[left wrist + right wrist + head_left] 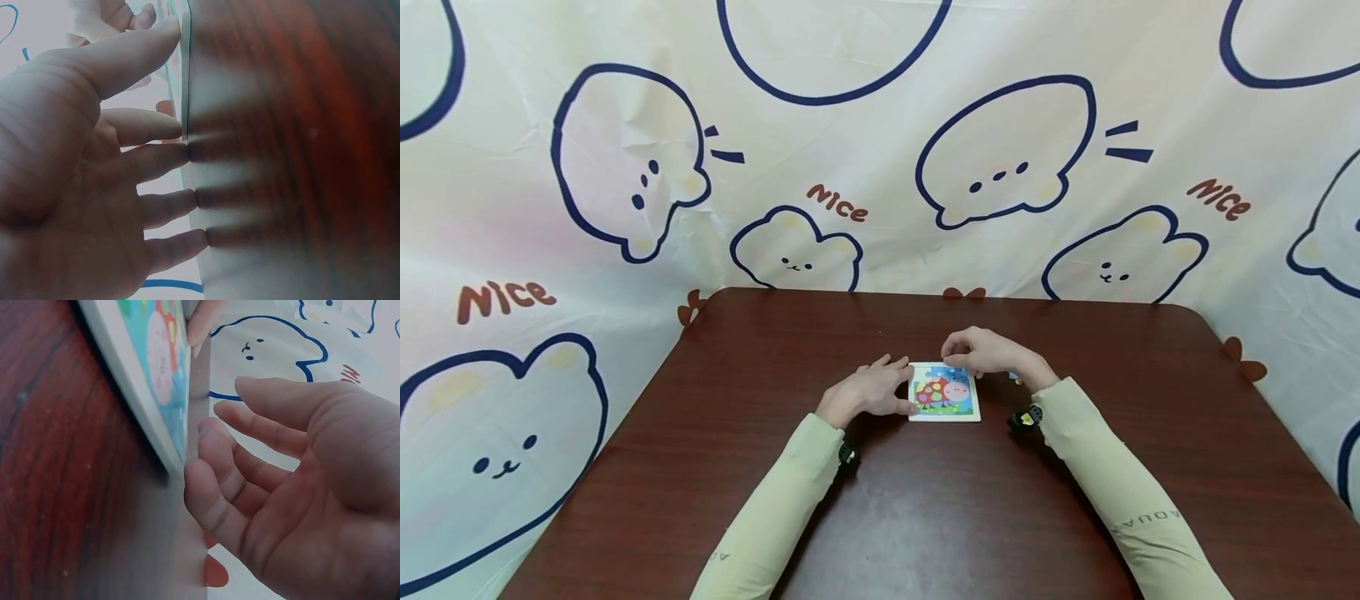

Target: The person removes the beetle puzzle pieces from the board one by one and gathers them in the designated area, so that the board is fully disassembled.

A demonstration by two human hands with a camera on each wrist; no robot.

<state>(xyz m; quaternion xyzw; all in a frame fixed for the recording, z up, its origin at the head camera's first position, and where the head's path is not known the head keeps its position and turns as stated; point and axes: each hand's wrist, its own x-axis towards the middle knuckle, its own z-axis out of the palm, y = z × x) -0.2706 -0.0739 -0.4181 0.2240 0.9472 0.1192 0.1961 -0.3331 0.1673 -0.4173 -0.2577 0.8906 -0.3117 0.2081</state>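
A small square picture board (943, 393) with a white border lies on the table, showing a red spotted ladybird with a pink face. My left hand (867, 392) is at its left side. In the left wrist view the thumb reaches the board's edge (185, 75), while the other fingers stretch out with their tips down at the tabletop. Over the board's far right corner is my right hand (987, 350). The right wrist view shows its fingers (212, 503) loosely bent beside the corner, thumb apart from them and nothing visible between.
A small colourful piece (1015, 377) lies on the dark brown wooden table (895, 508), right of the board and partly hidden by the right wrist. Behind the table hangs a pale curtain (880, 150) with cartoon bears.
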